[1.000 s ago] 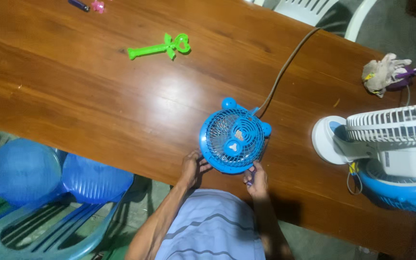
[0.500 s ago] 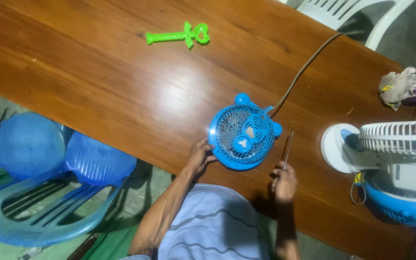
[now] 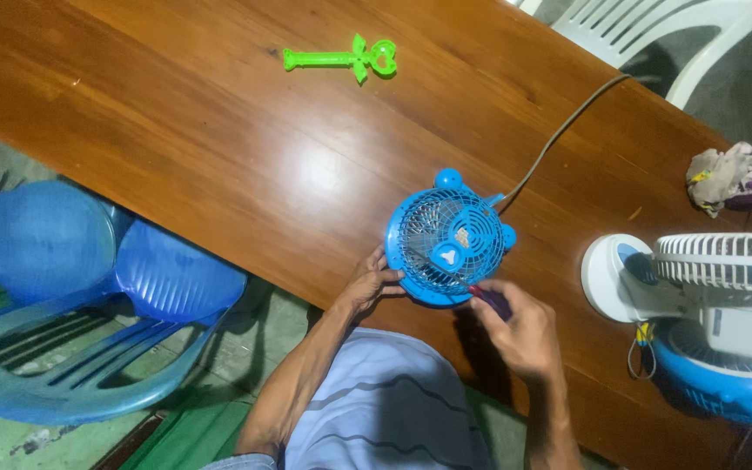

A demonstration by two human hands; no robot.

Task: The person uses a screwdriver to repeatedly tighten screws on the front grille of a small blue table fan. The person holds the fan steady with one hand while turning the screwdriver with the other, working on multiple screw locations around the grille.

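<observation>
The left hand [image 3: 367, 285] gripped the near-left rim of a small blue fan [image 3: 448, 239] that lay face-up on the wooden bench [image 3: 219, 148], fingers curled onto its edge. The right hand [image 3: 520, 329] was closed around a screwdriver [image 3: 480, 294] with a red and dark handle, its tip set against the lower right of the fan's grille. The two hands sat apart, one at either side of the fan's near edge.

From the fan's far right side a brown cord [image 3: 559, 130] ran away across the bench. To the right of the right hand stood a white fan [image 3: 707, 283] over a blue fan base [image 3: 724, 383]; beyond it, further away, lay a crumpled rag [image 3: 728, 172]. Well beyond the hands, a green plastic toy [image 3: 341, 58] lay on the bench. Left of the left hand, off the bench, stood blue plastic chairs [image 3: 89, 296]; a white chair [image 3: 654, 26] stood at the far side.
</observation>
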